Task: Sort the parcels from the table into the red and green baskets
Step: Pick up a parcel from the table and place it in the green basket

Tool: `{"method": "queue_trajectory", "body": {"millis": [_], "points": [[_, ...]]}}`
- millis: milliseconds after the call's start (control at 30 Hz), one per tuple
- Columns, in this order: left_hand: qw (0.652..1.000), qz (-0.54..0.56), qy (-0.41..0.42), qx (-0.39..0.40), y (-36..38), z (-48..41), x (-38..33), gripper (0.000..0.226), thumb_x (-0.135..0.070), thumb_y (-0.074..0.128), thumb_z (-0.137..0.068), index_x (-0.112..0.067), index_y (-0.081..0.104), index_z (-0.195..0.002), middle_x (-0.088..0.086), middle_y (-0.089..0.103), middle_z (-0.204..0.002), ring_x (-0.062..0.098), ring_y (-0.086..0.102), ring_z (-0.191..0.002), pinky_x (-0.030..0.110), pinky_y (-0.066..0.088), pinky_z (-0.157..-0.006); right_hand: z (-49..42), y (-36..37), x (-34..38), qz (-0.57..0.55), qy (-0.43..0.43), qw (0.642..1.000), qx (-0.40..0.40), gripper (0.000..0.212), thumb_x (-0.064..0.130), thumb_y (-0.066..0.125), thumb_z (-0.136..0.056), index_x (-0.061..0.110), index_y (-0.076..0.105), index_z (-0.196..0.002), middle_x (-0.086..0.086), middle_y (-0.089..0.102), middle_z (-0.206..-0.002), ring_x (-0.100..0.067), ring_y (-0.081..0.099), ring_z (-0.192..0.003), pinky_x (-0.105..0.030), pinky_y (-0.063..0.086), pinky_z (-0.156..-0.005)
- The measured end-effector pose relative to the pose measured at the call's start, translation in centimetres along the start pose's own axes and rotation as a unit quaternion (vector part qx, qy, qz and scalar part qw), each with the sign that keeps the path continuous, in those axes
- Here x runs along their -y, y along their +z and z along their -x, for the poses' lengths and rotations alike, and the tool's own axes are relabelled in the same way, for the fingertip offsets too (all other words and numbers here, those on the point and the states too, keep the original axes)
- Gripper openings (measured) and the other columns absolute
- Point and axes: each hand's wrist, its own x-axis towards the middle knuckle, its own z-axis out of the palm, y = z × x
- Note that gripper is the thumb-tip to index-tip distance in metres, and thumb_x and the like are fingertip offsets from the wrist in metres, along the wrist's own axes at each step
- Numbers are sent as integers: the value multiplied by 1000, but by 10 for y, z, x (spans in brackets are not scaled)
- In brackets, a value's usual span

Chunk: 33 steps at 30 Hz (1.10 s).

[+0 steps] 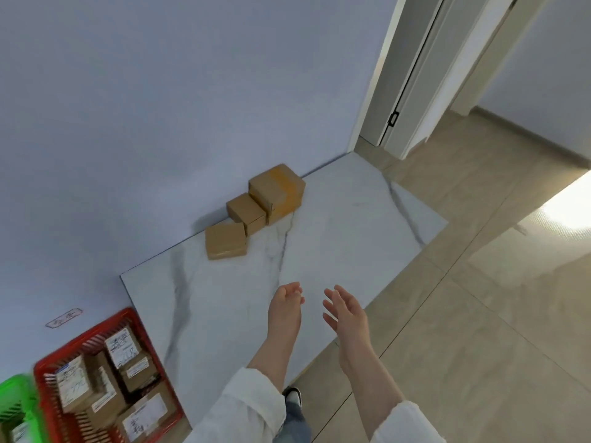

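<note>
The left hand (284, 306) and right hand (343, 310) hung apart over the near part of the desk (351, 219). Ahead of the hands, a little left, three parcels (246, 212) sat in a touching row at the far edge, by the wall (160, 123). Left of the hands and nearer, a basket (96, 330) beside the desk held more parcels (123, 346); a second basket (16, 394) stood further left.

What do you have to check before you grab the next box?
1. Hands free: left hand and right hand hold nothing. Ok.
2. Parcel to take: flat brown cardboard parcel lies nearest on the white marble table, two more behind it. Ok.
3. Its label: none shows, so which basket is unclear. Cannot tell.
4. Room in the red plastic basket: crowded with parcels. Cannot tell.
5. Room in the green plastic basket: mostly out of view. Cannot tell.
</note>
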Motion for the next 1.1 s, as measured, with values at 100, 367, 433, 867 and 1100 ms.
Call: {"method": "queue_trajectory", "body": {"millis": [100,367,433,867,1100], "points": [[1000,9,6,-25,23,-33,-31,24,-11,40,-96,-13,55,-115,3,59,-115,17,59,-103,33,42,-99,-41,0,30,15,-1,1000,18,35,21,51,-96,11,49,-130,0,61,-114,-18,57,-109,-29,47,-89],[996,43,18,-81,64,-110,-84,27,-13,41,-97,-9,55,-121,3,58,-117,18,59,-104,32,42,-98,-149,24,86,57,16,995,75,36,22,50,-96,11,48,-131,0,60,-115,-18,57,-109,-32,47,-94],[993,54,13,-103,75,-135,-90,25,-15,43,-97,-11,55,-119,3,58,-115,17,59,-101,32,42,-97,-182,30,99,72,17,992,98,37,22,50,-96,11,48,-131,-1,60,-116,-18,57,-109,-32,47,-95],[959,118,-86,-244,136,-283,-111,32,-19,43,-97,-11,48,-128,7,55,-123,23,52,-116,34,40,-101,-410,34,152,241,38,944,220,43,25,54,-94,10,46,-133,-7,55,-130,-20,54,-114,-34,44,-99],[948,104,-115,-277,111,-364,-108,45,-26,45,-97,-16,35,-140,5,42,-143,21,43,-129,28,34,-101,-491,93,136,325,45,912,245,54,35,57,-91,19,39,-140,1,44,-141,-19,43,-129,-32,33,-102]]}}
